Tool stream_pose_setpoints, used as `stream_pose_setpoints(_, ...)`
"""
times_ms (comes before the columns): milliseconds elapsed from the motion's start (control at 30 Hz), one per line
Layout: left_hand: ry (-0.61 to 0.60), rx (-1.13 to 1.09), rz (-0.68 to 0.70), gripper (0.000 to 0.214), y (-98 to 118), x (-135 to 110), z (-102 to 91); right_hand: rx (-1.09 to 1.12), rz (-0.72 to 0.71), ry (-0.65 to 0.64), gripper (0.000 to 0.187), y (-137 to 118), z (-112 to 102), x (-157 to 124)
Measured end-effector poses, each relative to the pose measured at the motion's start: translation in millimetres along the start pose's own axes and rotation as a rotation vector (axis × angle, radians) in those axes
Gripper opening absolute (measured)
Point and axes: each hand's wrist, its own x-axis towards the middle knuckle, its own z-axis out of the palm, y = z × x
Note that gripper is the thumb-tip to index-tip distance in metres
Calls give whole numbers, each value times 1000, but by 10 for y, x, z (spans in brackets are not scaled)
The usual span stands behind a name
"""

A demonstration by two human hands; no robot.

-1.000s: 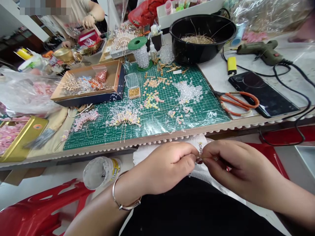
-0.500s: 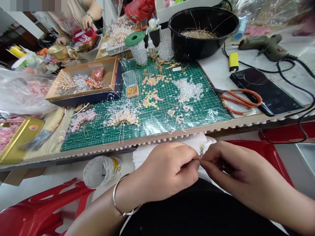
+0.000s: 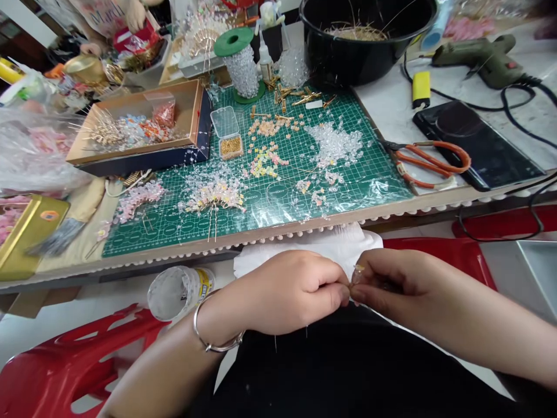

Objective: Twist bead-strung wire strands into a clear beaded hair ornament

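Note:
My left hand (image 3: 296,290) and my right hand (image 3: 395,284) meet at the fingertips in front of the table edge. Between them they pinch a small beaded wire piece (image 3: 357,276), most of it hidden by my fingers. A white cloth (image 3: 304,252) lies on my lap just beneath and behind my hands. A silver bangle (image 3: 213,334) circles my left wrist.
A green cutting mat (image 3: 339,186) strewn with beads and gold pins fills the table ahead. Nearby are a brown tray (image 3: 134,110), black bowl (image 3: 348,52), orange-handled scissors (image 3: 430,162), glue gun (image 3: 478,61) and a co-worker's hand (image 3: 134,14). A plastic bottle (image 3: 178,293) stands lower left.
The whole table has slid up and left in view as my head tilts down. My hands have drawn closer, and the beaded piece shows less between my fingertips.

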Motion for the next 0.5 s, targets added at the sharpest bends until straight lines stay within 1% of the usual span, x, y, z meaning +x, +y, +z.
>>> stream_pose_setpoints(100, -11, -31, 26, 24, 0, -9, 12, 156, 28, -106, 31, 11, -8, 11)
stream_pose_setpoints(133, -7, -10, 37, 25, 5, -16, 19, 232, 45, -143, 31, 10, -7, 16)
stream_pose_setpoints(200, 6, 54, 55, 26, 22, -32, 38, 348, 88, -176, 32, 3, 6, 22)
stream_pose_setpoints(367, 32, 122, 80, 30, 47, -44, 82, 474, 161, -180, 39, 3, 60, 16)
stream_pose_setpoints(500, 36, 57, 90, 30, 37, -33, 69, 519, 143, -177, 37, 10, 31, -16)
